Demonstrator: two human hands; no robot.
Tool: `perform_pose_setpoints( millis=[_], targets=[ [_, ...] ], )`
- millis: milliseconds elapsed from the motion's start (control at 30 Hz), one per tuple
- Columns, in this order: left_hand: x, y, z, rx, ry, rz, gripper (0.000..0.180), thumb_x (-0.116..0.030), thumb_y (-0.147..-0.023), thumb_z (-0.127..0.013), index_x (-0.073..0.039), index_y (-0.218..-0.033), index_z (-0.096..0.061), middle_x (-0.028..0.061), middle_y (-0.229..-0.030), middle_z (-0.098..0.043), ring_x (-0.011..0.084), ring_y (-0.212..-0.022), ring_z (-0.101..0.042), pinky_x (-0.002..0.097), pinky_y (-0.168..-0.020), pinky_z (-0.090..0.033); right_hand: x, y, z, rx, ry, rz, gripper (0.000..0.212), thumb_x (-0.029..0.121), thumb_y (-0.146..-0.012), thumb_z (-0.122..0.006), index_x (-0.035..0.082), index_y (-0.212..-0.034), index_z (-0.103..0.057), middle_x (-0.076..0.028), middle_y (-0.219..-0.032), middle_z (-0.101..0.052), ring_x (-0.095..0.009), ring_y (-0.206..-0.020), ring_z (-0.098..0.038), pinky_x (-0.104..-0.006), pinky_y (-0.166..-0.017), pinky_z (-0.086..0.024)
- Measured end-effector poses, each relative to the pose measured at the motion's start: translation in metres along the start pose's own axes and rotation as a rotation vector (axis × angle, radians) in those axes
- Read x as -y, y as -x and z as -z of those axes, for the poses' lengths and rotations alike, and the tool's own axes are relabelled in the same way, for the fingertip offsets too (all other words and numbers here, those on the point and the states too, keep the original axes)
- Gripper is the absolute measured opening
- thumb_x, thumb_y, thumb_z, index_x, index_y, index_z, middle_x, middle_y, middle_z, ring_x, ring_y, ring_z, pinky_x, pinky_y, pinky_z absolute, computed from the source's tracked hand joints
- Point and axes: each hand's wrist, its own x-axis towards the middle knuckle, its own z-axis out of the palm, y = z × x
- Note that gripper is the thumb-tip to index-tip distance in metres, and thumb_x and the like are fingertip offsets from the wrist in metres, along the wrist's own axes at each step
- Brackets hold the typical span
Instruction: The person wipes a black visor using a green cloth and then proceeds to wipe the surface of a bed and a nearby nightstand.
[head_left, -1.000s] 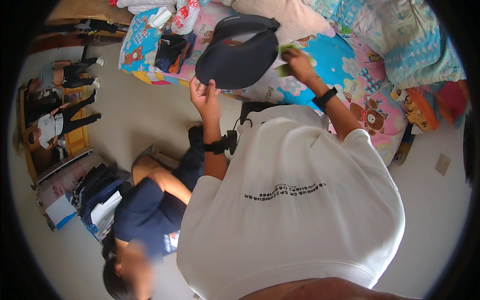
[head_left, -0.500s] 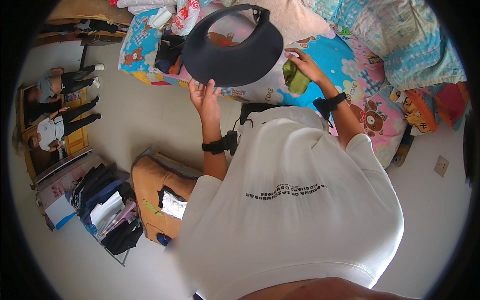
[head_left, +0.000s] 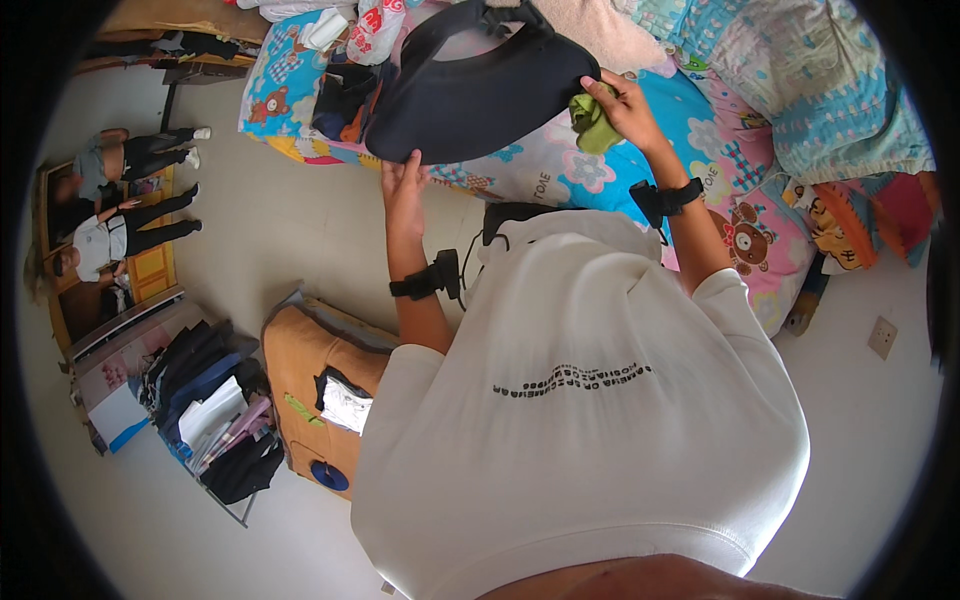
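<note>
A black sun visor (head_left: pixel 470 112) with a wide curved brim is up in front of me over the bed. My left hand (head_left: pixel 404 182) pinches the brim's lower left edge, with the thumb on top and fingers beneath. At the brim's right edge is my right hand (head_left: pixel 628 108), closed on a crumpled olive-green cloth (head_left: pixel 597 124) that hangs below its fingers. Its thumb and fingertips also meet the visor's edge. Black bands with small boxes sit on both my wrists.
The bed (head_left: pixel 588 172) has a blue and pink bear-print sheet, with a quilt (head_left: pixel 800 85) heaped at right and dark items in a box (head_left: pixel 345 98) at left. An orange-brown padded seat (head_left: pixel 310 385) bears clothes. Beyond are a clothes pile (head_left: pixel 215 420) and two people (head_left: pixel 100 245).
My right hand has moved up and right with the green cloth, meeting the visor's right edge. The visor has tilted, its right side rising. My left hand has shifted slightly left.
</note>
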Motion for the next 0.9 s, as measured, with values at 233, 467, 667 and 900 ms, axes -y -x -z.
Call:
perform_pose_setpoints(
  millis=[233,467,667,900],
  targets=[
    [0.021,-0.018,0.015,0.127,0.305,0.197,0.033,-0.028,-0.096,-0.057,-0.013,-0.126,-0.054,0.0017,-0.114,-0.059,0.0204,-0.109,-0.056,0.0419,-0.099,-0.044,0.012,0.008,-0.014,-0.122,0.02,0.246,0.032,-0.002,-0.093,-0.052,0.006,-0.12,-0.066,-0.007,-0.104,-0.068,-0.014,-0.091,-0.059,-0.0251,-0.083,-0.046],
    [0.036,-0.029,0.044,0.623,1.127,0.209,0.048,-0.036,-0.104,-0.037,-0.003,-0.138,-0.045,0.0123,-0.136,-0.054,0.0279,-0.123,-0.051,0.0415,-0.106,-0.041,0.005,0.011,-0.014,-0.157,0.079,0.401,0.037,-0.007,-0.089,-0.053,0.007,-0.118,-0.069,-0.01,-0.112,-0.068,-0.021,-0.1,-0.059,-0.03,-0.093,-0.044],
    [-0.042,0.008,0.002,0.238,0.602,0.382,0.086,-0.069,-0.095,-0.026,-0.001,-0.145,-0.036,0.015,-0.147,-0.044,0.0289,-0.136,-0.041,0.0433,-0.114,-0.029,0.004,0.019,0.023,-0.196,0.069,0.306,0.038,-0.011,-0.087,-0.049,0.006,-0.111,-0.073,-0.011,-0.12,-0.066,-0.021,-0.101,-0.057,-0.0282,-0.091,-0.043],
    [-0.052,0.01,0.005,0.262,0.026,-0.102,0.055,-0.017,-0.08,-0.08,0.0,-0.126,-0.056,0.0031,-0.118,-0.063,0.0141,-0.108,-0.058,0.0306,-0.097,-0.045,0.021,0.021,0.034,0.072,-0.055,0.35,0.026,-0.009,-0.085,-0.056,0.002,-0.1,-0.074,-0.014,-0.132,-0.058,-0.022,-0.121,-0.054,-0.0317,-0.099,-0.043]
  ],
)
